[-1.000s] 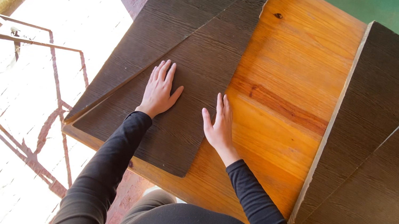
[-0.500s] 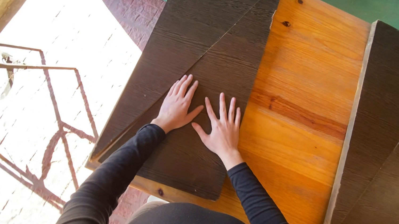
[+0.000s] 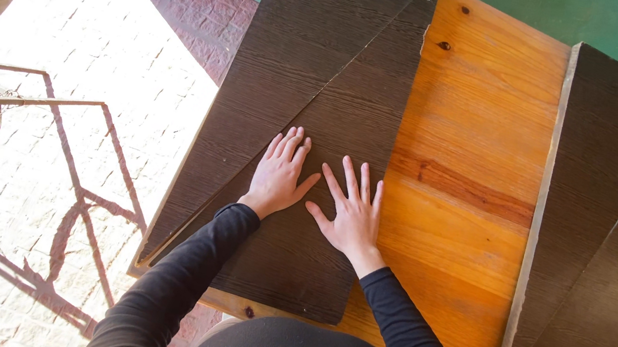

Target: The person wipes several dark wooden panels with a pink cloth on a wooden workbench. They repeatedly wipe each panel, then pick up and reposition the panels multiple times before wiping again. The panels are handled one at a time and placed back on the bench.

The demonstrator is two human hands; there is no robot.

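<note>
From the head camera, both hands are lying flat, fingers spread, on a dark wood-grain panel [image 3: 317, 225] that is resting on an orange wooden table [image 3: 473, 142]. The left hand [image 3: 279, 175] is pressing palm-down right beside a diagonal cut line [image 3: 322, 92] that is splitting the panel into two long wedges; its fingertips are reaching that seam. The right hand [image 3: 351, 210] is sitting just beside it, thumbs nearly meeting, wholly on the wedge nearer the table's middle. Neither hand is gripping anything: both are open and only bearing down on the surface.

The panel is reaching away from the palms toward the far wall, and its outer corner beyond the left hand is hanging past the table edge over a brick floor [image 3: 78, 51]. Judging by its straight edges and flat lie, it looks stiff and thin, probably moderately light for its span but awkward and liable to pivot. The coated face seems smooth, so flat palms could slide; taking the long edges either side of the hands would likely hold better, and the pointed tips look fragile.

Well off to the right of the right hand, a second dark panel [image 3: 606, 248], also cut diagonally, is lying on the same table. A metal frame [image 3: 20, 100] is standing on the floor, left of the left hand.
</note>
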